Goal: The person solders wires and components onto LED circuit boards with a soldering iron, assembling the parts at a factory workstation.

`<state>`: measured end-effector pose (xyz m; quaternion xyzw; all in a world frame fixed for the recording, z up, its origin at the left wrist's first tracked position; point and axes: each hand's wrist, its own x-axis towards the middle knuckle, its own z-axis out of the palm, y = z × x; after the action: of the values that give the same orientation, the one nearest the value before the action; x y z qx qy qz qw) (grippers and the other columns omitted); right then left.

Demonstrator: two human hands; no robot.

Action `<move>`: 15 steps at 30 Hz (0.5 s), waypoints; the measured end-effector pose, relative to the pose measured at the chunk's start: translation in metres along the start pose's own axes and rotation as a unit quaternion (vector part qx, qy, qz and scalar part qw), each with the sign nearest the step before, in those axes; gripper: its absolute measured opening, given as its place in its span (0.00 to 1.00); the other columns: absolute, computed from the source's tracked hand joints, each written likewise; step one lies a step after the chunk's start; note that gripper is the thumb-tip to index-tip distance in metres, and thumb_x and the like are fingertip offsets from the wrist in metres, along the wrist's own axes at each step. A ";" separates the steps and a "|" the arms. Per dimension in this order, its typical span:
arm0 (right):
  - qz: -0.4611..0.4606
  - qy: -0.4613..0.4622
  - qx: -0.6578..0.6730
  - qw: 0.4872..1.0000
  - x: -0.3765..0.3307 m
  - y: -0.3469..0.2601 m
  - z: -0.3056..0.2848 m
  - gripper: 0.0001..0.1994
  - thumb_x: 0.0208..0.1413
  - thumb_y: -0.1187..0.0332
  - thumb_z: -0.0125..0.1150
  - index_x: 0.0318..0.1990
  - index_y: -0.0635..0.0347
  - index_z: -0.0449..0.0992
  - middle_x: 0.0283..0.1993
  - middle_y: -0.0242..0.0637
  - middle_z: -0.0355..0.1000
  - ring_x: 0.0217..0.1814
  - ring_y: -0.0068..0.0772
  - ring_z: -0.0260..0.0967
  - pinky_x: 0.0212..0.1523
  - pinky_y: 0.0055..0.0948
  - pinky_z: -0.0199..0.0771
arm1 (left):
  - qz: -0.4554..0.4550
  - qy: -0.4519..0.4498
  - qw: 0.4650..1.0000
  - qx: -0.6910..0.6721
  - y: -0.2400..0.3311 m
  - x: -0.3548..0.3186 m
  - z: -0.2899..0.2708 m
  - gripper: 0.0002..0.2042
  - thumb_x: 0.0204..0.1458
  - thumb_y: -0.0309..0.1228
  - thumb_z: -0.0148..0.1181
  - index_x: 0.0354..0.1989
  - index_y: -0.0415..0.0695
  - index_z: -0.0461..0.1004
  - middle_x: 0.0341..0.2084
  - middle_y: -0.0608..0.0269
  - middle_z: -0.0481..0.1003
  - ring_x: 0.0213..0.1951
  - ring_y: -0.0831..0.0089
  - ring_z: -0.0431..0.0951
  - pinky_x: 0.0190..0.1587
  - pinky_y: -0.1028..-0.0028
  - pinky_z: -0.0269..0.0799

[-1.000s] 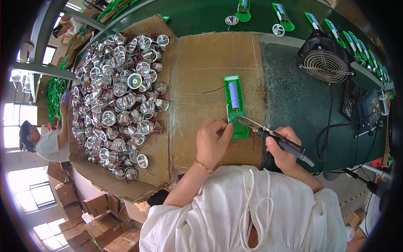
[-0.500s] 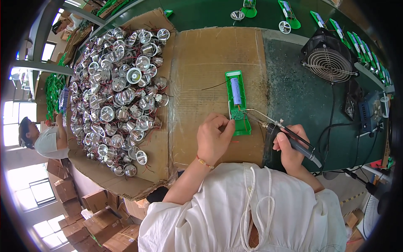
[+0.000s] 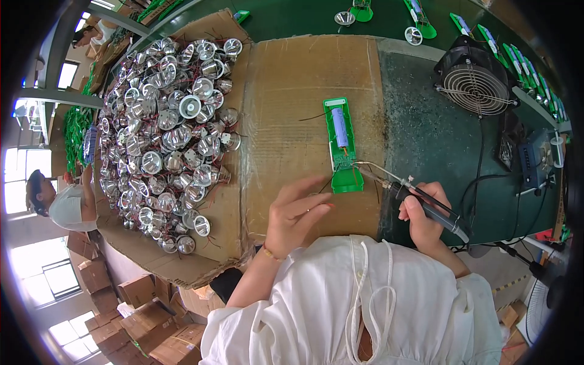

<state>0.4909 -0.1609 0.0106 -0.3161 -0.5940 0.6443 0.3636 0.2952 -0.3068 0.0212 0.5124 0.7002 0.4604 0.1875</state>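
Observation:
A green plastic housing (image 3: pixel 348 180) lies on the cardboard, with a purple cylindrical battery (image 3: pixel 340 128) and a small circuit board (image 3: pixel 342 163) in it. Loose thin wires stick out beside it. My right hand (image 3: pixel 426 212) is closed round a soldering iron (image 3: pixel 426 207) with a thin metal feed tube (image 3: pixel 378 166) alongside; their tips reach the circuit board. Just left of the housing's lower end, my left hand (image 3: pixel 298 213) is off the board, fingers spread, with nothing visible in it.
Many silver reflector cups (image 3: pixel 176 139) with wires fill a cardboard box (image 3: pixel 226 240) on the left. A black fan (image 3: pixel 474 88) stands at the right, near a blue box-shaped unit (image 3: pixel 535 159). More green housings (image 3: pixel 420 18) lie along the far side. Another person (image 3: pixel 70 201) is at far left.
My left hand has drawn back left and down from the housing, and its fingers have opened. My right hand keeps the soldering iron at the board. A dark wire at the housing's lower left now shows.

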 end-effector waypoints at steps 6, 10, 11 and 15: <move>-0.011 -0.024 -0.013 1.000 -0.001 0.000 0.001 0.08 0.50 0.73 0.57 0.32 0.65 0.64 0.23 0.37 0.66 0.19 0.19 0.63 0.19 0.18 0.64 | -0.097 0.074 0.992 0.027 0.008 0.020 0.027 0.03 0.43 0.24 0.61 0.25 0.37 0.76 0.32 0.57 0.70 0.30 0.67 0.71 0.30 0.74 0.70; -0.031 -0.032 -0.019 0.999 0.001 0.003 0.003 0.08 0.49 0.75 0.58 0.31 0.66 0.65 0.23 0.36 0.67 0.20 0.18 0.63 0.21 0.18 0.63 | -0.108 0.074 0.991 0.038 0.005 0.031 0.034 0.05 0.44 0.25 0.60 0.23 0.36 0.75 0.29 0.59 0.70 0.25 0.69 0.71 0.26 0.75 0.68; -0.030 -0.032 -0.019 0.999 0.002 0.003 0.004 0.08 0.49 0.75 0.58 0.31 0.66 0.65 0.23 0.36 0.67 0.20 0.18 0.63 0.21 0.18 0.63 | -0.109 0.074 0.991 0.038 0.004 0.031 0.034 0.05 0.44 0.25 0.60 0.23 0.36 0.75 0.29 0.59 0.70 0.25 0.69 0.71 0.26 0.75 0.68; -0.016 -0.043 -0.043 0.998 0.001 0.008 0.004 0.07 0.49 0.75 0.57 0.31 0.65 0.64 0.23 0.36 0.66 0.19 0.18 0.63 0.20 0.18 0.64 | -0.108 0.084 0.990 0.040 0.002 0.029 0.035 0.05 0.44 0.26 0.60 0.22 0.36 0.74 0.27 0.60 0.70 0.24 0.70 0.70 0.24 0.75 0.66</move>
<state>0.4859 -0.1621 0.0028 -0.2940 -0.6408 0.6254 0.3344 0.3098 -0.2650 0.0111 0.4002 0.7826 0.4503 0.1566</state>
